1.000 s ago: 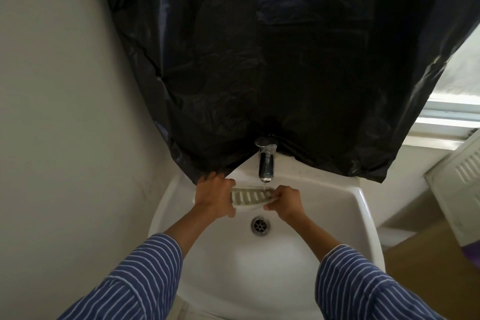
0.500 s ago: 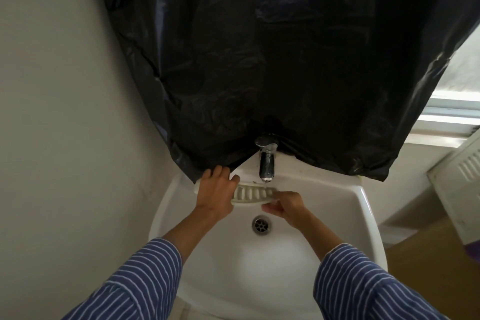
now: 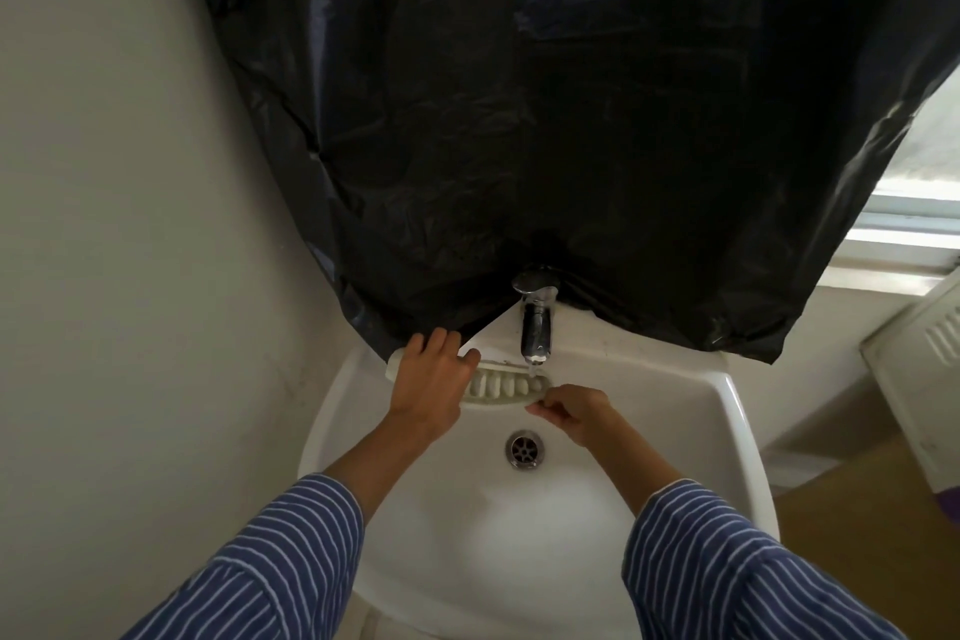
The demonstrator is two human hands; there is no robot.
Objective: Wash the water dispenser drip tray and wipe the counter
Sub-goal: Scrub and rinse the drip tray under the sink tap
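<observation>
A white slotted drip tray [image 3: 501, 387] is held over the white sink [image 3: 727, 411], just under the chrome tap [image 3: 536, 327], from which a thin stream of water falls onto its right part. My left hand [image 3: 428, 377] grips the tray's left half, fingers over its far edge. My right hand [image 3: 574, 413] sits at the tray's right end with curled fingers pinching its near rim. The left end of the tray is hidden by my left hand.
A black plastic sheet [image 3: 571, 120] hangs over the wall behind the tap, down to the sink's back edge. The drain [image 3: 524, 447] lies in the basin below the tray. A wall [image 3: 130, 224] stands close on the left, a window [image 3: 914, 203] and white appliance [image 3: 924, 369] on the right.
My right hand has slid down from the tray's top to its near right rim. My left hand's fingers have reached further over the far edge. The tray has stayed under the tap.
</observation>
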